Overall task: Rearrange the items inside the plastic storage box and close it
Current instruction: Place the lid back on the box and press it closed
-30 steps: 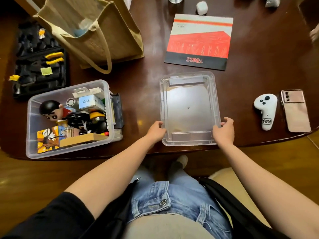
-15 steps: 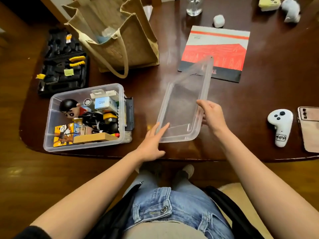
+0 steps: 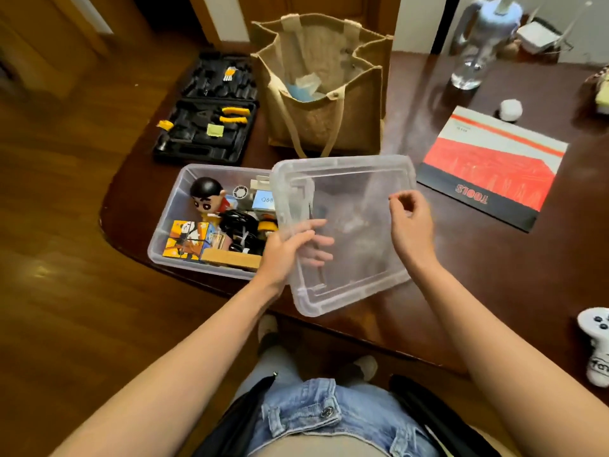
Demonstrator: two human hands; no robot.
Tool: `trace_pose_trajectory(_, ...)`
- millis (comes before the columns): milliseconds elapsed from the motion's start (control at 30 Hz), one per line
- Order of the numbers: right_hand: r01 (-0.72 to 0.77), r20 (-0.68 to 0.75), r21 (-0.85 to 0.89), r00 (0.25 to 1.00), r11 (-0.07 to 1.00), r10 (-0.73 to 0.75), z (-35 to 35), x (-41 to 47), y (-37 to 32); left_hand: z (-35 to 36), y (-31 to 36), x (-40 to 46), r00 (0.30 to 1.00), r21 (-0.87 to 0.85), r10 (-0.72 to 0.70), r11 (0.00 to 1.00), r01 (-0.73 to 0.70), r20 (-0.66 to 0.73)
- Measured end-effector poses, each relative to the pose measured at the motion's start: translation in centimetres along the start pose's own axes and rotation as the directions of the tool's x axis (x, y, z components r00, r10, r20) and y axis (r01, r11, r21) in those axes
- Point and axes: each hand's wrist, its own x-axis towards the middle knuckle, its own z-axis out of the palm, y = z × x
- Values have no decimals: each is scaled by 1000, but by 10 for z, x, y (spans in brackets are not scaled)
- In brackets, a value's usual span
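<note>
The clear plastic storage box (image 3: 163, 237) stands open near the table's front left edge. Inside it are a black-haired toy figure (image 3: 207, 196), an orange picture cube (image 3: 188, 239), a coiled black cable (image 3: 239, 225), a wooden block (image 3: 230, 258) and a small box marked Q88. The clear lid (image 3: 356, 199) hangs tilted in the air, its left part over the box's right end. My left hand (image 3: 286, 249) grips the lid's left edge, fingers underneath and thumb on top. My right hand (image 3: 412, 225) curls over the lid's right edge.
A jute bag (image 3: 323, 103) stands behind the box, with a black tool case (image 3: 211, 127) to its left. A red TOOLS booklet (image 3: 491, 166) lies to the right, a water bottle (image 3: 474, 44) at the back, and a white controller (image 3: 596, 344) at the front right.
The lid has left the table, been turned over and carried left until it overlaps the box. My left hand now grips its left edge; my right hand has shifted along its right edge.
</note>
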Motion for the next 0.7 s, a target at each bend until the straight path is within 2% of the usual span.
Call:
trace_pose_trajectory(100, 36, -108, -219, 992, 975, -61, 12, 4, 5, -42, 7, 6, 995, -82, -77, 993, 82, 62)
trace_pose_trajectory(167, -26, -130, -284, 991, 959, -12, 22, 7, 4, -72, 9, 13, 987, -128, -121, 983, 134, 105)
trace_pose_trajectory(233, -108, -90, -245, 992, 964, 89, 37, 8, 0, -106, 12, 20, 976, -207, -153, 961, 183, 155)
trace_pose_trajectory(333, -127, -38, -170, 992, 977, 122, 67, 2, -12, -159, 17, 30, 958, -261, -207, 931, 256, 201)
trace_pose_trajectory(400, -119, -45, -151, 993, 981, 113, 90, -4, -20, -194, 20, 38, 961, -254, -234, 930, 266, 150)
trace_pose_trajectory(433, -116, -48, -150, 993, 982, 110, 101, -6, -23, -209, 20, 42, 967, -231, -239, 940, 252, 82)
trace_pose_trajectory(500, -112, -33, -158, 994, 981, 108, 122, -11, -28, -235, 20, 52, 971, -103, -202, 977, 189, -128)
trace_pose_trajectory(567, -110, -31, -174, 994, 979, 107, 142, -16, -31, -256, 18, 62, 947, 126, -102, 981, 147, -305)
trace_pose_trajectory(633, -100, -45, -192, 995, 976, 93, 155, -21, -34, -268, 14, 70, 927, 349, 1, 927, 140, -376)
trace_pose_trajectory(700, -93, -71, -217, 994, 972, 79, 167, -23, -36, -277, 13, 76, 922, 527, 83, 838, 141, -379)
